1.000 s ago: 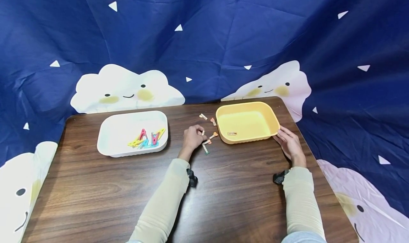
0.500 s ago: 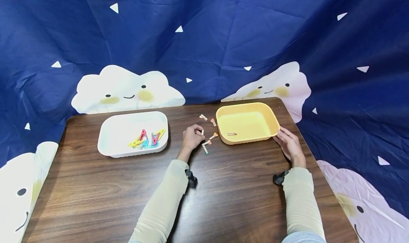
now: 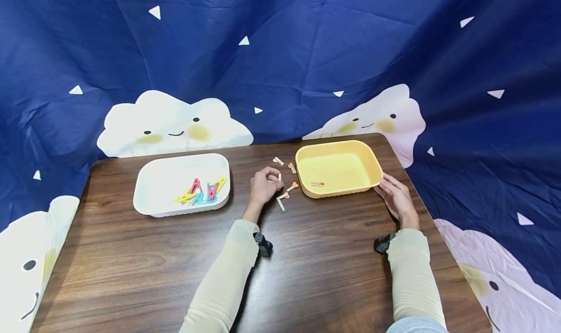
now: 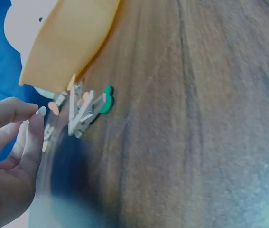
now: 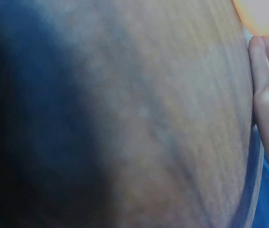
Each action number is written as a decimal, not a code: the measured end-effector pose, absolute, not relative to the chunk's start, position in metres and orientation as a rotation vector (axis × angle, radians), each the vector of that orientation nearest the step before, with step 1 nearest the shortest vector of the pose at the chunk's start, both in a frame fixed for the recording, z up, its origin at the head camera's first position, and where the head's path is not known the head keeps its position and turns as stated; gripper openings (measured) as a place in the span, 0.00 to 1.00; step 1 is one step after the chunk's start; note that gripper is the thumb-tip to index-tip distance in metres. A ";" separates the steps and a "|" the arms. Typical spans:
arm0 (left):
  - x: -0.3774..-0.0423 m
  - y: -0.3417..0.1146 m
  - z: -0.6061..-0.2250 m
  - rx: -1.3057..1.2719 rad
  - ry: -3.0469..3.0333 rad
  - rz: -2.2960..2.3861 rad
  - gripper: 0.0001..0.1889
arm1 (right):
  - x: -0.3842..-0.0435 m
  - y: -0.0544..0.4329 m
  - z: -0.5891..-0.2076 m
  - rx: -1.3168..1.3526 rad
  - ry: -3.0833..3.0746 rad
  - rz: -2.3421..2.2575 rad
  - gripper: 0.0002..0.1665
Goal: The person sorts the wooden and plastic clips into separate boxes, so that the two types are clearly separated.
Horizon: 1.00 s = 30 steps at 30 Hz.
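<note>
Here, left hand (image 3: 263, 188) pinches a peg (image 3: 279, 177), best gripped lightly; right hand (image 3: 397, 197), fingers nearly straight, touches the yellow tray (image 3: 337, 193) at four o'clock.

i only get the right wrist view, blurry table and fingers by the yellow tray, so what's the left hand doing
Observer: The left hand pinches a small pale clip between thumb and fingers.
Operator: ok and anything inside the yellow tray
Observer: Yes, in the head view a single wooden clip lies inside it.
Operator: what's over on the left side of the table
Observer: A white tray holding red, yellow and blue clips.
</note>
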State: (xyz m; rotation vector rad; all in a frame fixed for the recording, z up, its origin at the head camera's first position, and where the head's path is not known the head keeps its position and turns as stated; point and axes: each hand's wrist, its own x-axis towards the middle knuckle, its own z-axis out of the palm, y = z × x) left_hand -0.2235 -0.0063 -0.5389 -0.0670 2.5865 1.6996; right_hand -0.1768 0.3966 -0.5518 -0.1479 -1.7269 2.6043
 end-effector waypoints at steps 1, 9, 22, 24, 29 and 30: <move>-0.223 -0.006 -0.537 -0.063 2.583 1.709 0.14 | -0.177 0.397 -0.552 -0.144 -1.726 2.606 0.17; -0.222 -0.001 -0.527 -0.015 2.564 1.754 0.14 | -0.176 0.397 -0.552 -0.134 -1.714 2.613 0.18; -0.220 0.014 -0.514 0.038 2.474 1.851 0.16 | -0.177 0.397 -0.554 -0.149 -1.711 2.615 0.16; -0.220 0.017 -0.513 0.042 2.428 1.893 0.16 | -0.177 0.397 -0.553 -0.150 -1.705 2.622 0.16; -0.217 0.024 -0.511 0.017 2.257 2.010 0.16 | -0.177 0.397 -0.553 -0.139 -1.687 2.635 0.16; -0.217 0.026 -0.510 0.009 2.230 2.022 0.16 | -0.177 0.397 -0.554 -0.135 -1.683 2.638 0.16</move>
